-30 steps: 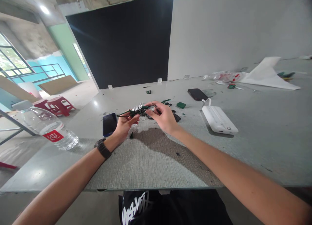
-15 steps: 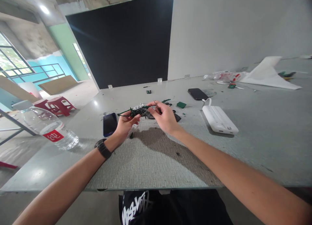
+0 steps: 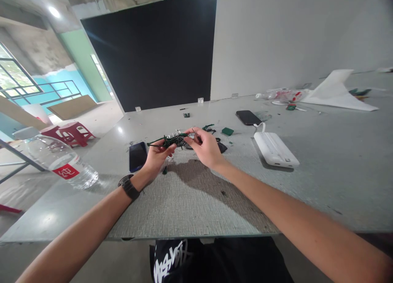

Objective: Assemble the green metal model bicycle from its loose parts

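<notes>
Over the middle of the table, a small dark green model bicycle (image 3: 172,141) with silvery parts and a spoked wheel is held up between both hands. My left hand (image 3: 159,154) is closed round its left end, thumb in front, a green bar sticking out leftward. My right hand (image 3: 205,146) pinches at its right end, by the wheel; the fingertips partly hide what they grip. A thin dark piece shows near the right index finger. Beyond the right hand lies a loose green part (image 3: 209,128). A small dark green piece (image 3: 165,170) lies below the left hand.
A phone (image 3: 138,156) lies left of the hands, near a water bottle (image 3: 66,164). To the right are a green block (image 3: 227,131), a black phone (image 3: 248,117) and a white power bank (image 3: 275,149). A black panel (image 3: 150,50) stands behind the table.
The view has shifted slightly. My right fingers have moved a little at the wheel end of the model bicycle; both hands keep hold of it.
</notes>
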Tool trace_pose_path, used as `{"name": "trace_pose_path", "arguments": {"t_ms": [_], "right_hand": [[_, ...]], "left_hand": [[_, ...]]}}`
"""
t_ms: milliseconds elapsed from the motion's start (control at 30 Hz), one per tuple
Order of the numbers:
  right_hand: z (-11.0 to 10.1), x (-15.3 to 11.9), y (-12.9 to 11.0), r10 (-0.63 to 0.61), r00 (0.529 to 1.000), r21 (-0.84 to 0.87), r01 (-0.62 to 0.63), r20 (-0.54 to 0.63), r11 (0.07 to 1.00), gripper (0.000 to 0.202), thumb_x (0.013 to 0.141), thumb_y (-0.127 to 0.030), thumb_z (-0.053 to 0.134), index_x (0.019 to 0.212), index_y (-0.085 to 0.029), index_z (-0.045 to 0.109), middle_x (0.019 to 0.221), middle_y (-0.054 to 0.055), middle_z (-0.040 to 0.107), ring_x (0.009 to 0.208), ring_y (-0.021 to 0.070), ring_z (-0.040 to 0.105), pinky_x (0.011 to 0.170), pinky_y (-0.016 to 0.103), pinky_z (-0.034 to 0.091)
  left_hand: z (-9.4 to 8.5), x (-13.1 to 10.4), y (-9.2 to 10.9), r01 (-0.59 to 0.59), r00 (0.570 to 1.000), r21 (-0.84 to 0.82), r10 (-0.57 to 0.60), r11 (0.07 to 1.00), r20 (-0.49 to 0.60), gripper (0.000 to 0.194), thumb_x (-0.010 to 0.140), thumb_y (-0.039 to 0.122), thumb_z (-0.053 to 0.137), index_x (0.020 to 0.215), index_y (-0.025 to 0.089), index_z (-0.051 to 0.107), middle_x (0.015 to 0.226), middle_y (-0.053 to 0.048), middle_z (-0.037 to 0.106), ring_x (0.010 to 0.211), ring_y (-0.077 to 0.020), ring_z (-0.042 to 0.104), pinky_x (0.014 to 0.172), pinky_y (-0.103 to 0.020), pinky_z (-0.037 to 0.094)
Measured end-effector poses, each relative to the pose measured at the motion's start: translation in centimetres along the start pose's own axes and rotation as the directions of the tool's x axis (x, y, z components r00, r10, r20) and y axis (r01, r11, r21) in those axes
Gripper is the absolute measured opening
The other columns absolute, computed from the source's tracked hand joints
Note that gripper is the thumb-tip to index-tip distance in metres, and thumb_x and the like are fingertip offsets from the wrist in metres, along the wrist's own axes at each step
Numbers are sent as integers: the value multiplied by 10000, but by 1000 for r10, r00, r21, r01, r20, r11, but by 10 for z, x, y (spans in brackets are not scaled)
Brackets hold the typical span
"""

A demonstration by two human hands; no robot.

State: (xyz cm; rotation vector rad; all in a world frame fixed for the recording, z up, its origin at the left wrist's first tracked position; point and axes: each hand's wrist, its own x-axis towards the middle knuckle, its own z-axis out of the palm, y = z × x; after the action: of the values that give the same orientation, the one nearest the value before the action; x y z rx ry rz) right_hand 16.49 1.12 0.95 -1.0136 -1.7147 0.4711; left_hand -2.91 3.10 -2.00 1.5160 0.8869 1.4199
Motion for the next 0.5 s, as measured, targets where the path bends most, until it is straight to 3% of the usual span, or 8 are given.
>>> {"name": "trace_pose_path", "arguments": {"t_ms": [233,500], "right_hand": [[-1,-1,2,-31,1000,-16,31,4,999,250,960,-416,608,1039,-189,677,635,-54,349,583,134,350,584,298,295],[0,-3,-1,3,999,10,-4,37,1000,291,967,-445,588,1069,-186,671,641,-50,366,580,132,337,578,297,275]], "left_hand": [[2,-2,3,-31,1000,7,31,1000,-5,178,707,287,846,795,184,730,674,4,657,566,-107,516,532,-249,438],[6,-6,12,-25,1000,-11,25,1000,-6,164,688,214,856,823,203,763,771,-23,732,698,-167,632,657,-308,528]]}}
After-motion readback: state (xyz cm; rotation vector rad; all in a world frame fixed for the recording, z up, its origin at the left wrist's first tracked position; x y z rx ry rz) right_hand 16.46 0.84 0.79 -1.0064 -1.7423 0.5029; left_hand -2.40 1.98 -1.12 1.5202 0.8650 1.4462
